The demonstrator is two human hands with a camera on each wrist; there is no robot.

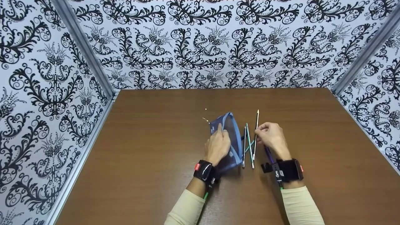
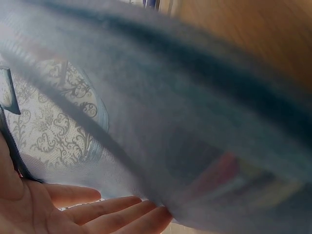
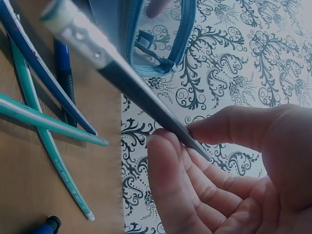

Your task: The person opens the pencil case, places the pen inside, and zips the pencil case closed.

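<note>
My left hand (image 1: 217,145) grips a translucent blue zip pouch (image 1: 229,162), tilted with its zipped mouth gaping to the right. In the left wrist view blurred mesh (image 2: 141,112) fills most of the picture, with the fingers against its lower edge. To the right, my right hand (image 1: 271,137) pinches a dark pencil (image 3: 134,92) between thumb and fingers; its metal ferrule and eraser point toward the wrist camera. Between pouch and right hand lie teal pencils (image 3: 58,165), crossing one another, and a dark blue pencil (image 3: 44,68).
A blue pen (image 3: 65,73) with a black grip lies beyond the pencils. Another blue pen (image 1: 268,154) lies under the right wrist. Small bright bits (image 1: 205,119) show left of the pouch on the brown table (image 1: 150,140). Patterned walls (image 1: 200,47) stand behind and at both sides.
</note>
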